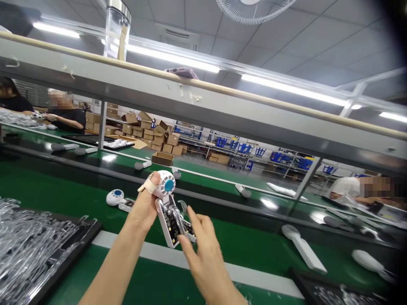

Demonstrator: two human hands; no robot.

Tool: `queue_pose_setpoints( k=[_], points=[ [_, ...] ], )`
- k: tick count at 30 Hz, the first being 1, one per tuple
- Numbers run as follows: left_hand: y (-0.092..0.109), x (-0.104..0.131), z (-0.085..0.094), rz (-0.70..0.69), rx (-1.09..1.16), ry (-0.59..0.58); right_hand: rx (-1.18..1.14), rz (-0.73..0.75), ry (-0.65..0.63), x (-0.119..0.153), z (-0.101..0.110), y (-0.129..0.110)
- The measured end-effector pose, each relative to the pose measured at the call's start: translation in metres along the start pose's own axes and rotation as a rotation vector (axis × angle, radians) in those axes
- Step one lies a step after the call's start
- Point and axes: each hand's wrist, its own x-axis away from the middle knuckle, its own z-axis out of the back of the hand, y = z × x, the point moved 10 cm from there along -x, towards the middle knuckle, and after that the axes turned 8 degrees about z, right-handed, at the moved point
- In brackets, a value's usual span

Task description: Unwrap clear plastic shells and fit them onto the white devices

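Note:
A white handheld device [165, 185] with a round vented head and blue centre is gripped near its head by my left hand [145, 207], which has tape on a finger. Its handle [167, 224] hangs down, opened up, with dark circuit parts and yellow spots inside. At the handle's right side is my right hand [203, 245], thumb and forefinger around a clear curved plastic piece [182, 218], blurred at the fingertips. Behind my left wrist lies another device with a blue centre [115, 197] on the green surface.
Clear plastic pieces fill a black tray [92, 237] at left; another black tray [299, 284] stands lower right. White devices [305, 250] lie about the green belt. A shelf [222, 99] crosses above, holding a jar [117, 34] and a phone [182, 73]. People sit beyond.

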Motion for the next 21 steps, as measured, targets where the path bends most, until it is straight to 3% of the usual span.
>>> queue_pose_setpoints(
  k=[4, 8, 11, 13, 16, 19, 21],
  points=[
    [-0.017, 0.006, -0.010, 0.075, -0.014, -0.041, 0.004, 0.007, -0.014, -0.011, -0.024, -0.018],
    [-0.016, 0.010, -0.007, 0.063, -0.033, 0.008, -0.080, -0.031, -0.019, 0.000, -0.042, -0.009],
    [-0.010, 0.015, -0.014, 0.002, -0.094, -0.069, -0.223, -0.090, -0.113, 0.005, -0.049, 0.001],
    [-0.012, 0.017, -0.022, -0.011, -0.159, -0.170, -0.247, -0.101, -0.147, 0.002, -0.040, 0.005],
    [-0.031, 0.015, -0.023, 0.097, -0.308, -0.244, -0.172, -0.078, -0.144, -0.006, -0.017, 0.010],
    [-0.056, 0.009, -0.015, 0.200, -0.461, -0.212, -0.090, -0.057, -0.155, -0.009, -0.005, 0.017],
    [-0.060, 0.005, -0.013, 0.147, -0.505, -0.150, -0.146, -0.031, -0.104, -0.011, 0.000, 0.019]
  ],
)
